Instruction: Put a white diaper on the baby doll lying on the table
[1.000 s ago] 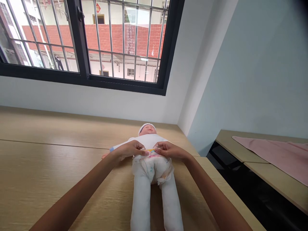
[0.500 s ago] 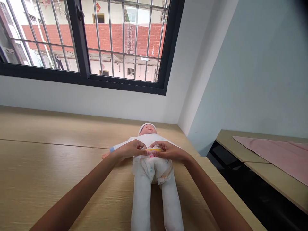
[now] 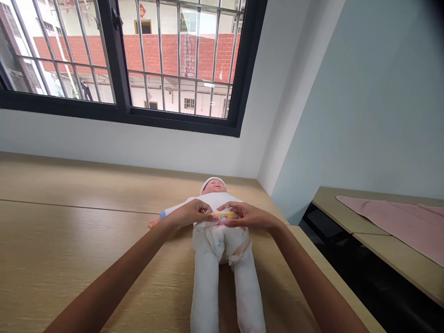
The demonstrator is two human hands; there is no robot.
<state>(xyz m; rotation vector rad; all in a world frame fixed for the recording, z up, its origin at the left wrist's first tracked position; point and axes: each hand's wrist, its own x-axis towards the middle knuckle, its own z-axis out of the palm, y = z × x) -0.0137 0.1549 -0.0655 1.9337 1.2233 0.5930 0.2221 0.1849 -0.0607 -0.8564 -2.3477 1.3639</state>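
A baby doll (image 3: 214, 187) in a white cap and white clothes lies on its back, head toward the window and legs toward me. Around its hips is a white printed diaper (image 3: 222, 243) with a yellow and pink strip at the waist front. My left hand (image 3: 194, 214) pinches the left part of the diaper's waist front, thumb toward the middle. My right hand (image 3: 248, 216) rests on the right part, its thumb and fingers apart with the coloured strip showing between them. What lies beneath the fingers is hidden.
The doll lies on a light wooden table (image 3: 86, 259) with a seam across it. Behind stands a wall with a barred, dark-framed window (image 3: 180, 121). At right, past a dark gap, a pink cloth (image 3: 398, 224) covers part of another wooden table (image 3: 367, 236).
The right thumb has slid a little to the right and its fingers have spread, so more of the yellow strip shows. The left hand stays at the diaper's waist.
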